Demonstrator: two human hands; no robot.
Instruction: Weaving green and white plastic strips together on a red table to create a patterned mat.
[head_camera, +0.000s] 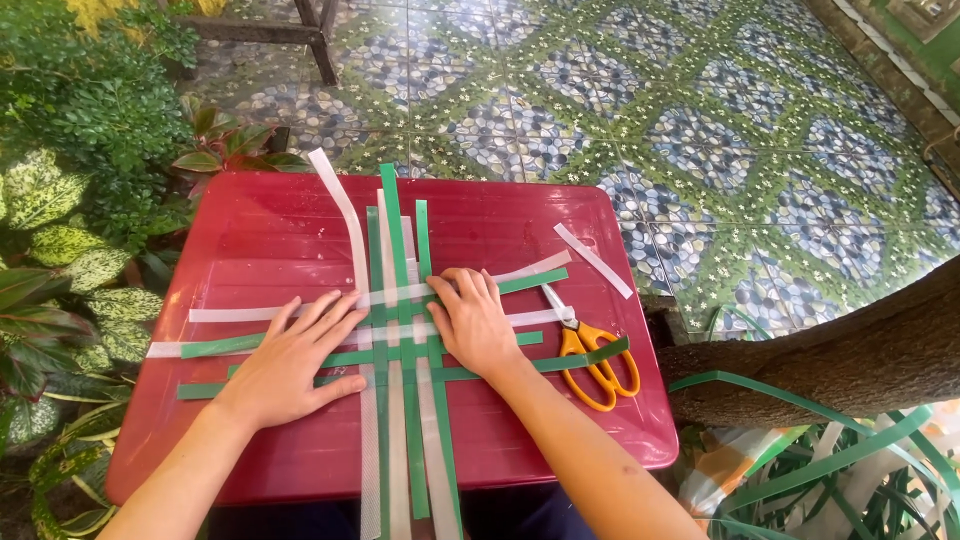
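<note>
Green and white flat strips (398, 262) are woven into a loose grid on a red plastic table top (270, 235). My left hand (290, 362) lies flat, fingers spread, on the left side of the weave, pressing the horizontal strips. My right hand (472, 322) rests palm down on the right part of the crossing, fingers pointing up-left over the vertical strips. Neither hand grips anything. Orange-handled scissors (590, 358) lie on the table just right of my right wrist, partly over a green strip.
A loose white strip (594, 260) lies near the table's right edge. Leafy plants (70, 200) crowd the left side. A tree trunk (850, 360) and a heap of spare green and white strips (830, 465) are at the lower right. Patterned floor tiles (700, 130) lie beyond.
</note>
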